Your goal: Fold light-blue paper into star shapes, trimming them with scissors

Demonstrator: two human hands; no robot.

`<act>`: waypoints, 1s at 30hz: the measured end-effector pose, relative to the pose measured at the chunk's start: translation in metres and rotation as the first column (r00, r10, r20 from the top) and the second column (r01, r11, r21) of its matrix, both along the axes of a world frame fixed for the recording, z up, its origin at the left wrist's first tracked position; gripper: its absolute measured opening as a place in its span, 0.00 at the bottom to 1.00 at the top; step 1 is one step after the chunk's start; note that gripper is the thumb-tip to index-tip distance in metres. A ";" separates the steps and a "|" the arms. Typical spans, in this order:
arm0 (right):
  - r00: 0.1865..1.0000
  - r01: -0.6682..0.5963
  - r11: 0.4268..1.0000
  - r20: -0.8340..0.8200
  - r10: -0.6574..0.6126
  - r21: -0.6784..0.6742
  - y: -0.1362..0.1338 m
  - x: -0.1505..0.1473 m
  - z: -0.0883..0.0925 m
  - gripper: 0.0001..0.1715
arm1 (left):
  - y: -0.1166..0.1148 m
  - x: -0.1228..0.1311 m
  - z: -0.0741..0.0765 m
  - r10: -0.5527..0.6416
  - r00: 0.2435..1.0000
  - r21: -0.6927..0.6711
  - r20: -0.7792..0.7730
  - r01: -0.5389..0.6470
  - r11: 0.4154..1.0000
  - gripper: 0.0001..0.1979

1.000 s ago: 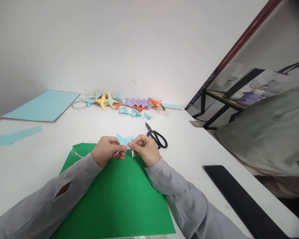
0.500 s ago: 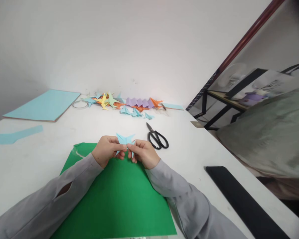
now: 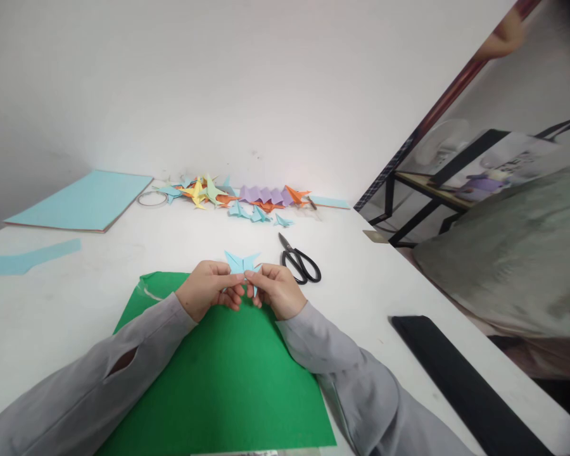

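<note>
Between my two hands is a small light-blue folded paper piece point(image 3: 241, 263) with pointed corners, like an origami butterfly. My left hand point(image 3: 209, 287) pinches its left side, thumb on top and fingers curled beneath. On the other side my right hand point(image 3: 280, 289) grips it the same way, the two thumbs almost meeting at its middle. Fingers cover the lower part of the folds. Both hands are above the far edge of a green sheet point(image 3: 237, 380). Black-handled scissors point(image 3: 300, 259) lie just beyond my right hand.
Several folded paper figures point(image 3: 209, 192) and a purple pleated strip point(image 3: 265, 196) lie along the wall. Light-blue sheets point(image 3: 83, 199) are stacked at the back left, near a cut blue strip point(image 3: 33, 256). A long black object point(image 3: 460, 380) occupies the right side. Someone's blurred hand point(image 3: 506, 35) shows top right.
The blue paper piece has shifted slightly right and up in my fingers, both hands still on it. A blurred hand has appeared at the top right.
</note>
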State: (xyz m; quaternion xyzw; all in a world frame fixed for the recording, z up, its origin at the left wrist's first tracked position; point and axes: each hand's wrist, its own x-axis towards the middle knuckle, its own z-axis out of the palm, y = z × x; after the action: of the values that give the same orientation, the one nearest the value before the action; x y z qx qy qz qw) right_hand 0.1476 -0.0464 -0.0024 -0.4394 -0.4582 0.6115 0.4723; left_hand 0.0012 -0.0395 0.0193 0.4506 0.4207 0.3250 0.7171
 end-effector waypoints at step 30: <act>0.999 -0.038 0.999 0.028 0.037 0.036 -0.004 -0.008 -0.005 0.24 | -0.005 0.006 0.001 0.075 0.996 0.024 0.052 -0.077 0.997 0.15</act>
State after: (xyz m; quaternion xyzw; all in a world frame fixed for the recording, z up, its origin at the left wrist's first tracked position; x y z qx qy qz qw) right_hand 0.1392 -0.0502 -0.0079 -0.4306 -0.4839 0.6054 0.4625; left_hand 0.0072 -0.0446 0.0200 0.4351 0.4149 0.3690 0.7088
